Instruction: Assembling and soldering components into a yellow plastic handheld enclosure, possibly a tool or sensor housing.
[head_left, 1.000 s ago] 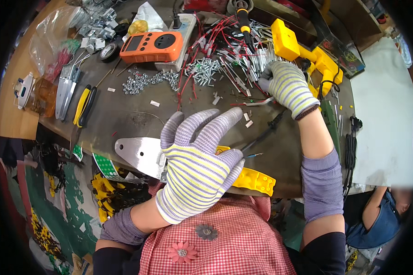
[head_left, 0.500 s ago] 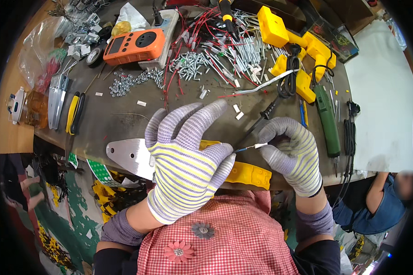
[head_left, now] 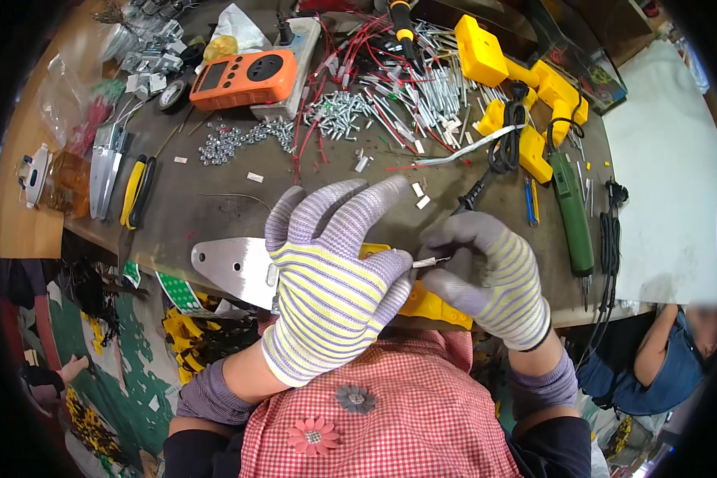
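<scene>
My left hand [head_left: 338, 275], in a striped knit glove, pinches a thin wire between thumb and forefinger; its other fingers spread out above. A small white sleeve [head_left: 425, 262] sits on the wire just right of that pinch, with a dark tip beyond it. My right hand [head_left: 494, 275], gloved alike, curls around this tip, its forefinger and thumb apart and slightly blurred. Under my hands lies a yellow plastic housing [head_left: 434, 304], partly hidden. A silver metal plate [head_left: 235, 267] with holes is next to my left hand.
Behind are an orange meter [head_left: 243, 80], hex nuts [head_left: 227, 143], screws [head_left: 334, 114], red wires and metal rods. Yellow-handled pliers [head_left: 138, 191] lie left. At right are a green electric screwdriver [head_left: 571, 215], yellow housings [head_left: 482, 52] and a white sheet [head_left: 661, 175]. Another person sits far right.
My right hand has shifted left toward my left hand, and its fingertips have parted from the white sleeve. The sleeve now sits closer to my left thumb.
</scene>
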Motion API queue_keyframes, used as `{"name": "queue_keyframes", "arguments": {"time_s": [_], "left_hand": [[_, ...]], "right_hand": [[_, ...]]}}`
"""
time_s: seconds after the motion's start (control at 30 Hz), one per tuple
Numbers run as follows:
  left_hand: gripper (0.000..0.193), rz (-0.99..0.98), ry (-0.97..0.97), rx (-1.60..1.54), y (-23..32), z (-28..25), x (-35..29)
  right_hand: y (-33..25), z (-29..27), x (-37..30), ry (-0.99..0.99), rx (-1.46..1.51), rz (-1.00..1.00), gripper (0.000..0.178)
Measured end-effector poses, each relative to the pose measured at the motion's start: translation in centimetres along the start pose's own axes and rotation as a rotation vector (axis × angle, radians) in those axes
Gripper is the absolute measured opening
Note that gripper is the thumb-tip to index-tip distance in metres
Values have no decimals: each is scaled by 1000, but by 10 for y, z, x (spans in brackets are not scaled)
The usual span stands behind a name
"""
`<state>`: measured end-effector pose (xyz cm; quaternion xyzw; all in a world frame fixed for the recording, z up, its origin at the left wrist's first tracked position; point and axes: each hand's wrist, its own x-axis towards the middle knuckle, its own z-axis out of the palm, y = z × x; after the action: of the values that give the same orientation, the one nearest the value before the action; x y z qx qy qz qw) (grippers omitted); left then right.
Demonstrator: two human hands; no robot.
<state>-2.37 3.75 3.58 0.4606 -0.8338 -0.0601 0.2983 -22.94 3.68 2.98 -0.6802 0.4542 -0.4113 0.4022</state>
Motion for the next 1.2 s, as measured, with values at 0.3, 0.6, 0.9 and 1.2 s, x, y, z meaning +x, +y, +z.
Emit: {"name": "queue_keyframes", "arguments": {"time_s": [0.3, 0.6, 0.9, 1.2], "left_hand": [[20, -33, 59, 106, 12, 4, -4], [89, 47, -260, -272, -55, -55, -35], [77, -79, -253, -36, -60, -26, -55], [37, -114, 4, 237, -151, -78, -1]], "right_hand": [[-8, -1, -3, -29, -212, 28, 14], [11, -34, 32, -152, -843, -194, 31], [43, -71, 57, -124, -937, -282, 26], [13, -14, -77, 447, -495, -22, 14]]}}
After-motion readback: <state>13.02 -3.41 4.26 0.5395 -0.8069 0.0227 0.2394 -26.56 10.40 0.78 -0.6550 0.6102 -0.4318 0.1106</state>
